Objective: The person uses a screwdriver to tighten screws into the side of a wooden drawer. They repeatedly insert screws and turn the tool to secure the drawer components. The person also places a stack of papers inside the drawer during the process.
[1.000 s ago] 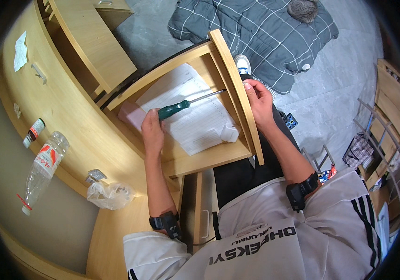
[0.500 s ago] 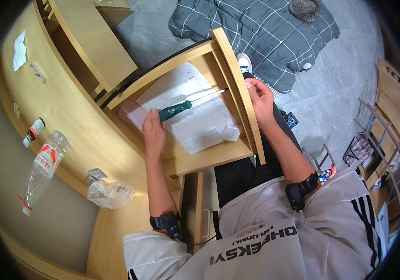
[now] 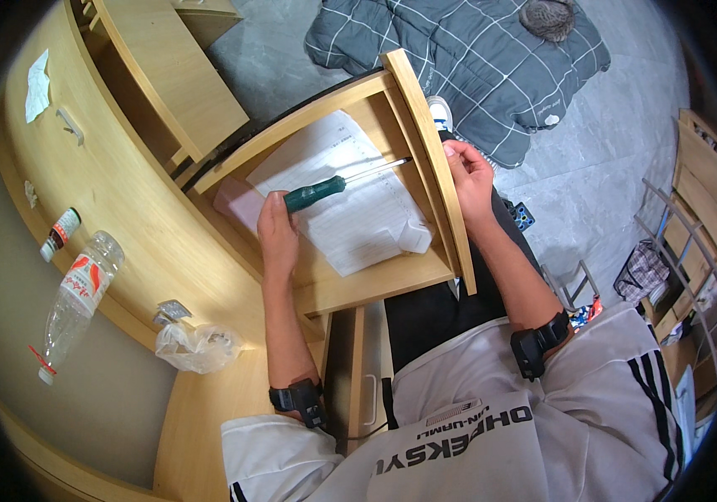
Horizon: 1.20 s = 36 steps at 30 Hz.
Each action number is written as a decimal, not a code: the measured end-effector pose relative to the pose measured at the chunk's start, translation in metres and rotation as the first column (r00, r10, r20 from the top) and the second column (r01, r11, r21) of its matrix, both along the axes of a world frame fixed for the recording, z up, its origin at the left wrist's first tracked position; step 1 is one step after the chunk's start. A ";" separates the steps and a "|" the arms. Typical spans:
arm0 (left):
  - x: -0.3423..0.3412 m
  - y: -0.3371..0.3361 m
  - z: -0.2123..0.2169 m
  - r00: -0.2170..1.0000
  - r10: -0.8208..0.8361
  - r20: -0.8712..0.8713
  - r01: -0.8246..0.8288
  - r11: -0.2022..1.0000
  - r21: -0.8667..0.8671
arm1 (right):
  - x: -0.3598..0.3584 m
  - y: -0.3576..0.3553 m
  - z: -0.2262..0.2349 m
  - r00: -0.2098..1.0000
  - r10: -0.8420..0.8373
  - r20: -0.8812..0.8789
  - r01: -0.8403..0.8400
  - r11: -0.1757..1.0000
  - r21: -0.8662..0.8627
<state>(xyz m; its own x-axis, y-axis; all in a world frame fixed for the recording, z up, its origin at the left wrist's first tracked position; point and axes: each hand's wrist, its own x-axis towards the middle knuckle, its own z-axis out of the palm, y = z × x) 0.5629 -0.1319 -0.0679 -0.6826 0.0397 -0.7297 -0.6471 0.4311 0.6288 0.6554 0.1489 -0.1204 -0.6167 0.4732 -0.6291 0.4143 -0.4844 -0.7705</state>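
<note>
My left hand (image 3: 277, 234) is closed round the end of a green-handled screwdriver (image 3: 315, 194), above the inside of a pulled-out wooden drawer (image 3: 375, 287). Its thin shaft points right, with the tip at the inner side of the drawer front (image 3: 427, 171); whether it touches the wood I cannot tell. On the outer side of that front, my right hand (image 3: 474, 188) has its fingers bent together against the panel. What they hold, if anything, is hidden. Beneath the screwdriver, white printed sheets (image 3: 338, 238), a pink paper (image 3: 239, 201) and a small white folded piece (image 3: 414, 237) lie in the drawer.
Left of the drawer are a clear plastic bottle (image 3: 82, 293), a small brown bottle (image 3: 61, 234) and a clear plastic bag (image 3: 198, 347). A dark checked quilt (image 3: 459, 63) covers part of the floor ahead. A metal rack (image 3: 689, 243) stands at the right.
Both hands keep nearly the same place and hold. The screwdriver's tip has barely shifted, and the whole view has moved very slightly.
</note>
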 end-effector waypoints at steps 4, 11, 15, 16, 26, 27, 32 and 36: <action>0.000 0.001 -0.001 0.999 -0.043 0.001 0.043 0.998 -0.051 | -0.001 -0.001 0.001 0.999 -0.035 0.032 0.037 0.998 -0.054; -0.003 0.017 0.007 0.985 0.149 -0.084 -0.129 0.970 0.206 | 0.001 -0.001 0.000 0.999 -0.046 0.007 0.046 0.998 -0.051; -0.007 0.015 0.007 0.990 0.143 -0.010 -0.139 0.976 0.165 | -0.001 0.000 -0.001 1.000 0.006 -0.006 -0.006 1.000 -0.030; -0.007 0.014 0.006 0.989 0.148 0.010 -0.148 0.977 0.154 | -0.002 0.001 -0.001 1.000 0.023 -0.019 -0.024 0.999 -0.028; -0.014 0.003 0.000 0.975 0.221 -0.020 -0.213 0.958 0.193 | -0.001 -0.007 0.000 0.991 0.117 -0.072 -0.123 0.989 -0.079; -0.014 0.001 0.000 0.972 0.233 -0.013 -0.226 0.953 0.201 | 0.000 -0.009 0.001 0.991 0.116 -0.062 -0.120 0.990 -0.071; -0.018 -0.010 0.000 0.995 0.099 0.025 -0.097 0.992 -0.083 | -0.002 -0.011 0.001 0.993 0.113 -0.020 -0.113 0.993 -0.029; -0.015 -0.007 -0.005 0.996 -0.043 -0.079 0.030 0.987 -0.157 | -0.001 -0.011 0.001 0.994 0.104 -0.022 -0.105 0.994 -0.029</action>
<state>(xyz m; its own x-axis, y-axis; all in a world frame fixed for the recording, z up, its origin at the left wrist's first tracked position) 0.5481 -0.1394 -0.0726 -0.7403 -0.0439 -0.6709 -0.5785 0.5500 0.6023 0.6541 0.1379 -0.1199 -0.6745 0.3867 -0.6290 0.4484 -0.4622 -0.7650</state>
